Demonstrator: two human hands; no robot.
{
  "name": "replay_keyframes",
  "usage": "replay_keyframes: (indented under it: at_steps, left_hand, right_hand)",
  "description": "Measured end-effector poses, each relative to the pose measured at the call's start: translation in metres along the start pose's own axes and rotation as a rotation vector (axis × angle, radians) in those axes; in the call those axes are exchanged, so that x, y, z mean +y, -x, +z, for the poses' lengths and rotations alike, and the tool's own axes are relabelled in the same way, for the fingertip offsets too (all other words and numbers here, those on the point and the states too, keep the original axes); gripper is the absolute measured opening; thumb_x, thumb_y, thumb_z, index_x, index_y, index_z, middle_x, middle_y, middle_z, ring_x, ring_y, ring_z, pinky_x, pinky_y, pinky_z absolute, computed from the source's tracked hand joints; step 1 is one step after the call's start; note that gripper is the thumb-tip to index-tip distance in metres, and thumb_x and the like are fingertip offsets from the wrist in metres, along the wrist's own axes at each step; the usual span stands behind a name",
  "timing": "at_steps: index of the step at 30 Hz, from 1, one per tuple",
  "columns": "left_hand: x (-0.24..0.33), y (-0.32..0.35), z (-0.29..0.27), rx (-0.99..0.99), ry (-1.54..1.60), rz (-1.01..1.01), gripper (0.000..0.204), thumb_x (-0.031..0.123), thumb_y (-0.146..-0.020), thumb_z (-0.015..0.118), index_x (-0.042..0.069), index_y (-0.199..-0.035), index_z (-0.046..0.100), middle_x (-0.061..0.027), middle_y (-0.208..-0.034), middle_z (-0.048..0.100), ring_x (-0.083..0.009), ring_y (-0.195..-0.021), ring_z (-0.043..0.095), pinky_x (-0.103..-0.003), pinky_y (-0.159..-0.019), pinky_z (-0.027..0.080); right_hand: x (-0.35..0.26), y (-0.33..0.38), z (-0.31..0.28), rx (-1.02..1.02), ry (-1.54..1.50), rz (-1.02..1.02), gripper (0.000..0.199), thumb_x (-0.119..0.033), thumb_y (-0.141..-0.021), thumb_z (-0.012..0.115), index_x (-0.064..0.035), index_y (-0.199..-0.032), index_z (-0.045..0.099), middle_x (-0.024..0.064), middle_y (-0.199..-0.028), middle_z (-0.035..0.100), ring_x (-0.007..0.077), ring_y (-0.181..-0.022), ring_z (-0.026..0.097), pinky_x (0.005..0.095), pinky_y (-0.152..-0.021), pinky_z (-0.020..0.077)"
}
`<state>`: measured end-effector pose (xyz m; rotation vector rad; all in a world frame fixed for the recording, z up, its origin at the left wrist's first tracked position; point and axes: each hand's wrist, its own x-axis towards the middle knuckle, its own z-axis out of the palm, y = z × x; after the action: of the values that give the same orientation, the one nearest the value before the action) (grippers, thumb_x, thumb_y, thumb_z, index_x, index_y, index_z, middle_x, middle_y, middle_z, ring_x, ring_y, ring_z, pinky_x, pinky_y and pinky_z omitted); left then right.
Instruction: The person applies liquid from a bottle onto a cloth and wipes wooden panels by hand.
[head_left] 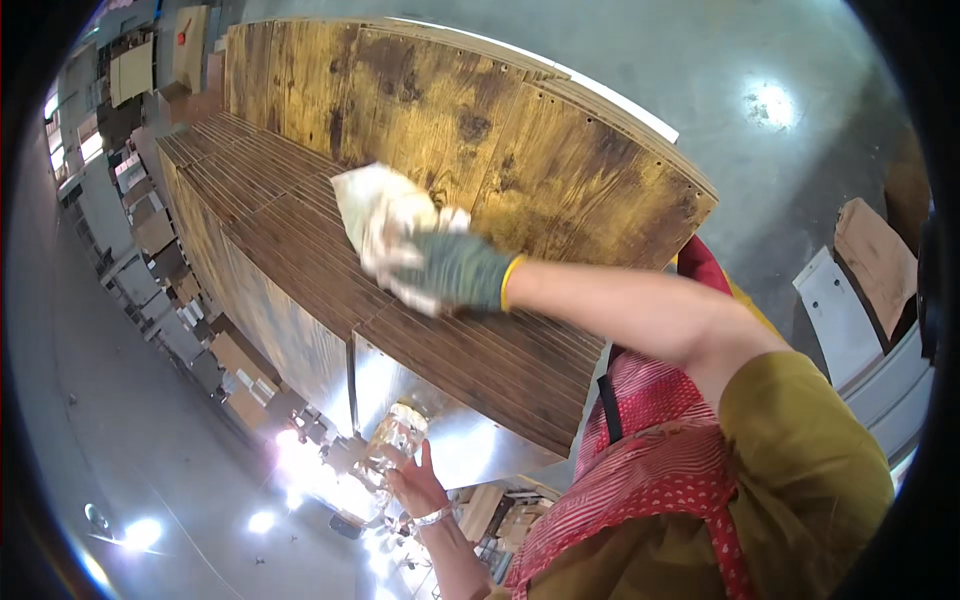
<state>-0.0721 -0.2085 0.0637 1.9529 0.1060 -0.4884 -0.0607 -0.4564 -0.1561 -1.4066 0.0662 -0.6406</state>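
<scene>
My right hand [455, 270], in a dark green knit glove with a yellow cuff, is closed on a crumpled whitish cloth [375, 205]. The cloth rests over the dark brown edges of a stack of boards [300, 230], beside a yellow-brown wood-grain panel [420, 110]. Motion smears the glove and cloth somewhat. Below the stack's near end, my bare left hand [415, 485], with a bracelet at its wrist, holds a clear container [398, 430], which looks like a plastic bottle. Glare blurs its outline and hides part of the fingers.
Small holes line the panel's edge, and more boards lie behind it. At right stand white panels [840, 315] and a brown sheet [875, 260]. Cartons and stacked goods [165, 235] line the far left. Grey floor [110, 420] reflects bright lights.
</scene>
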Motion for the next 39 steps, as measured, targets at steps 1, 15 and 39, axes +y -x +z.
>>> replay_keyframes:
  at_steps: [1, 15, 39]
  left_hand:
    - [-0.002, 0.001, -0.009, 0.042, 0.015, -0.011, 0.060, 0.047, -0.071, 0.066, 0.024, -0.122, 0.043, 0.0078, -0.119, 0.049, -0.0205, -0.117, 0.041, -0.045, -0.096, 0.034]
    - [0.000, 0.004, 0.021, 0.156, 0.059, 0.009, 0.067, 0.046, -0.072, 0.067, 0.018, -0.126, 0.039, 0.0019, -0.117, 0.051, -0.0225, -0.109, 0.047, -0.041, -0.090, 0.041]
    - [0.001, 0.019, 0.014, 0.303, 0.032, -0.002, 0.078, 0.049, -0.069, 0.068, 0.025, -0.132, 0.029, 0.0014, -0.126, 0.043, -0.0243, -0.113, 0.043, -0.041, -0.094, 0.037]
  right_hand:
    - [-0.022, 0.010, 0.020, -0.006, 0.124, 0.116, 0.044, -0.023, -0.078, 0.056, -0.0101, -0.119, 0.046, 0.0170, -0.106, 0.055, 0.0284, -0.091, 0.057, 0.0391, -0.074, 0.0480]
    - [-0.009, 0.010, 0.023, -0.196, 0.346, 0.082, 0.031, -0.019, -0.082, 0.049, -0.0018, -0.107, 0.047, 0.0129, -0.097, 0.056, 0.0206, -0.077, 0.059, 0.0281, -0.059, 0.0476]
    - [-0.089, 0.141, -0.008, -0.509, 0.195, 0.062, 0.034, -0.028, -0.081, 0.050, -0.0052, -0.105, 0.054, 0.0195, -0.098, 0.055, 0.0328, -0.083, 0.059, 0.0409, -0.072, 0.0461]
